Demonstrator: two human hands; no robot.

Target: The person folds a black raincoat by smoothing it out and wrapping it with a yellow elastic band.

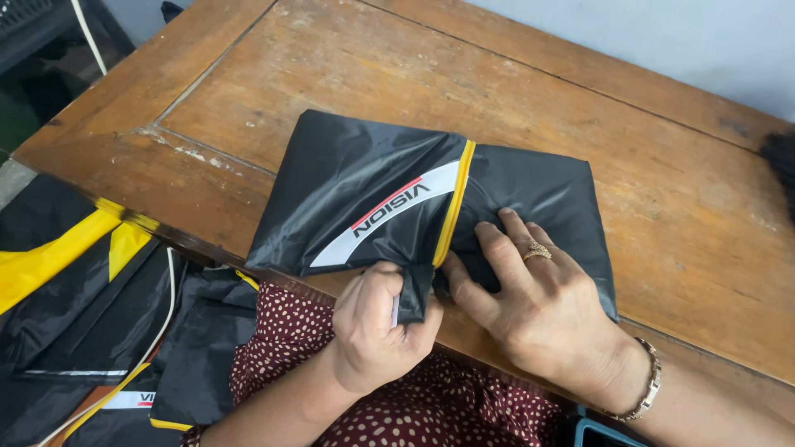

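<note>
A folded black fabric cover (364,178) with a white stripe and yellow piping lies on a worn wooden table (580,108). My left hand (377,327) is closed around a bunched corner of the fabric at the table's near edge. My right hand (538,302), wearing a ring and a bracelet, lies flat on the fabric's right half with fingers spread, fingertips next to the yellow piping.
More black and yellow fabric pieces (91,306) lie in a pile at lower left below the table edge. A dark red dotted garment (431,414) covers my lap. A dark object (782,161) sits at the table's right edge.
</note>
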